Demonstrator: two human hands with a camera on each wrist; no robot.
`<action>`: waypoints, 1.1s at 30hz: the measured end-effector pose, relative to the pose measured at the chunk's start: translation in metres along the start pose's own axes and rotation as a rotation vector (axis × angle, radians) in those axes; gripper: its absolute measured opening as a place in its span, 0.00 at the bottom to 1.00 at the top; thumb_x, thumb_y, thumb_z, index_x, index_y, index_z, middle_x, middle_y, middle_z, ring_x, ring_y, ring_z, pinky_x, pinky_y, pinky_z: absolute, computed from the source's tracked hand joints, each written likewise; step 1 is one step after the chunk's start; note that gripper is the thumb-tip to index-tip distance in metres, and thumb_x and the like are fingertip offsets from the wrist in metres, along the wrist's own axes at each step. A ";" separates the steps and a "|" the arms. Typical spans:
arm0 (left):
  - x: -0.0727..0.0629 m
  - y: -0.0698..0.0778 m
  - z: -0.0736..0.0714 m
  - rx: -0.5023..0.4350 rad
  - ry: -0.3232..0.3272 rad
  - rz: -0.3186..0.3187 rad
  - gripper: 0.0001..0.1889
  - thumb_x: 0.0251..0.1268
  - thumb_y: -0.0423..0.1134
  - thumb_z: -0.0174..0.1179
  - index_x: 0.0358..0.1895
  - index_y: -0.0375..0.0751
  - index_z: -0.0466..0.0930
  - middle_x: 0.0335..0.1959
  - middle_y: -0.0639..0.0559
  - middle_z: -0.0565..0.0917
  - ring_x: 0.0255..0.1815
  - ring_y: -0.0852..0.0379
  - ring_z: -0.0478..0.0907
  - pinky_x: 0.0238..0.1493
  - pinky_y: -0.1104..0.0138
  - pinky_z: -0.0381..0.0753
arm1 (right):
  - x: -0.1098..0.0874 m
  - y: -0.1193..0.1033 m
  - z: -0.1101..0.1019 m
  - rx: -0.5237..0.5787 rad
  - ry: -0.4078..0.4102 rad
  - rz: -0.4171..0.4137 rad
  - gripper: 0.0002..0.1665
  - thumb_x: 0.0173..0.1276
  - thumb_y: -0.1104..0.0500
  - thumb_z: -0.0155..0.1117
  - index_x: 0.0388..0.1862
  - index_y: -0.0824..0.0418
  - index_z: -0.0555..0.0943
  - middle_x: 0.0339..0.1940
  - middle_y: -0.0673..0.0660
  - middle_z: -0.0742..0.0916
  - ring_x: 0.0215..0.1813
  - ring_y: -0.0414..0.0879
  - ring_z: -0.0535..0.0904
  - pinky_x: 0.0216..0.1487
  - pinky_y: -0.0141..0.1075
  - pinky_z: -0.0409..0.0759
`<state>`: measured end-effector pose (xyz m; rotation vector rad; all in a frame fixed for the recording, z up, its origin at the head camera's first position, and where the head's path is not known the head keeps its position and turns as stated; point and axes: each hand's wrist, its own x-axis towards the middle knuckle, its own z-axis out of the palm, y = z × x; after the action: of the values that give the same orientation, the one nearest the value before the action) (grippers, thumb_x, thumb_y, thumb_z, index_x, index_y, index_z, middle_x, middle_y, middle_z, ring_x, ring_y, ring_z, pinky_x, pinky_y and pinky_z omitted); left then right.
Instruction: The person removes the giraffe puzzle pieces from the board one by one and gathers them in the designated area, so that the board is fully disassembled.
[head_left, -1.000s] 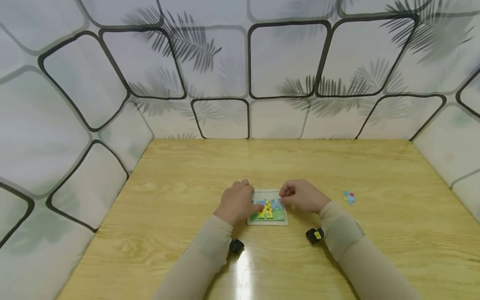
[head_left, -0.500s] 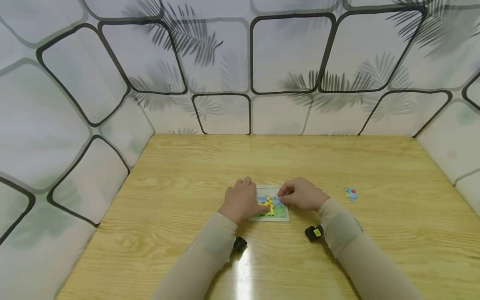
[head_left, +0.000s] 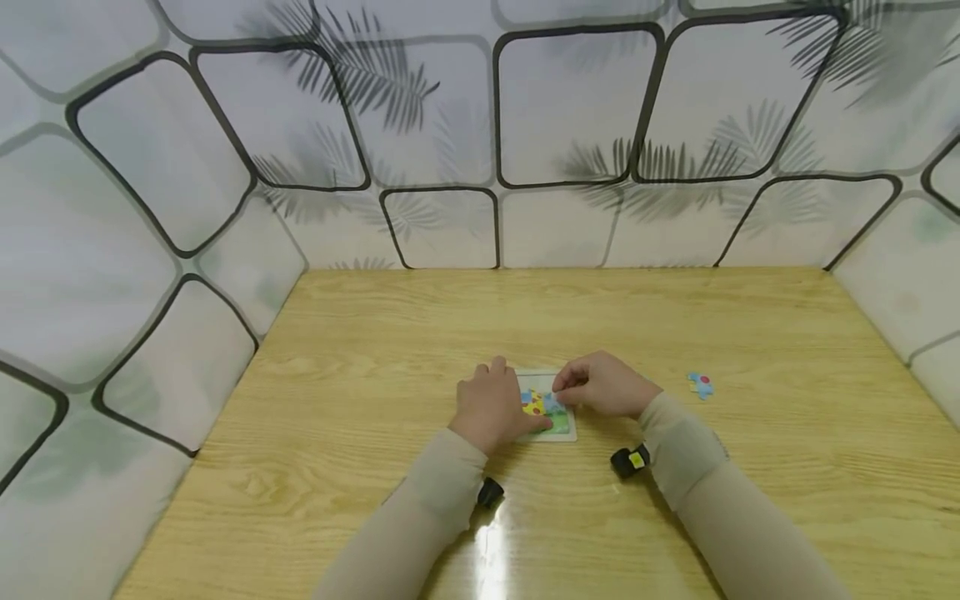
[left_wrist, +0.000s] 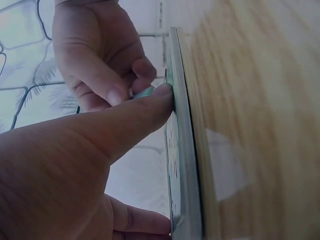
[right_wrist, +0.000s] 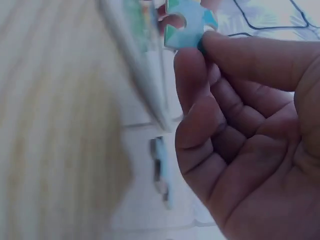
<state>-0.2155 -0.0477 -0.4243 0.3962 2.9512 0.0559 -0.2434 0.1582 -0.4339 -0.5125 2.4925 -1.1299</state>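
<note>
A small framed jigsaw puzzle (head_left: pixel 567 435) lies on the table, showing a yellow giraffe, blue sky and green ground. My left hand (head_left: pixel 491 408) rests across its left side. In the left wrist view the thumb (left_wrist: pixel 145 107) presses on the picture, while other fingers reach the frame's edge. Over the puzzle's right side, my right hand (head_left: pixel 609 385) pinches a light-blue jigsaw piece (right_wrist: pixel 192 27) with green corners between thumb and forefinger. That piece is held tilted up close beside the frame. The left part of the picture is hidden under my left hand.
A loose blue jigsaw piece (head_left: pixel 701 385) with a red spot lies on the wooden table (head_left: pixel 337 375) to the right of my right hand. A patterned white wall (head_left: pixel 555 229) stands behind the table, with more panels at both sides.
My left hand has slid a little to the right, its thumb now farther across the lower picture and covering more of the giraffe. The right hand stays at the puzzle's right side, still pinching.
</note>
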 end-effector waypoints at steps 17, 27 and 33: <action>-0.002 -0.030 -0.002 -0.138 -0.043 0.144 0.44 0.57 0.76 0.58 0.63 0.41 0.79 0.63 0.49 0.74 0.57 0.47 0.74 0.53 0.47 0.77 | -0.099 0.063 -0.086 0.044 0.084 0.235 0.19 0.72 0.52 0.66 0.51 0.66 0.83 0.38 0.54 0.88 0.42 0.48 0.83 0.43 0.41 0.82; -0.006 -0.043 -0.004 -0.197 -0.119 0.253 0.55 0.48 0.70 0.71 0.76 0.42 0.64 0.71 0.46 0.66 0.69 0.45 0.64 0.64 0.46 0.66 | -0.121 0.083 -0.100 -0.015 0.021 0.364 0.12 0.69 0.60 0.67 0.43 0.69 0.84 0.35 0.53 0.87 0.38 0.45 0.84 0.39 0.38 0.83; -0.003 -0.045 -0.001 -0.162 -0.080 0.240 0.46 0.61 0.71 0.60 0.74 0.42 0.68 0.69 0.48 0.69 0.67 0.47 0.66 0.62 0.48 0.67 | -0.113 0.079 -0.097 -0.097 -0.001 0.358 0.08 0.68 0.62 0.67 0.39 0.68 0.84 0.32 0.52 0.86 0.35 0.45 0.81 0.37 0.38 0.81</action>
<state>-0.2246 -0.0914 -0.4252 0.7076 2.7801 0.2980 -0.2032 0.3213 -0.4156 -0.0820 2.5135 -0.8720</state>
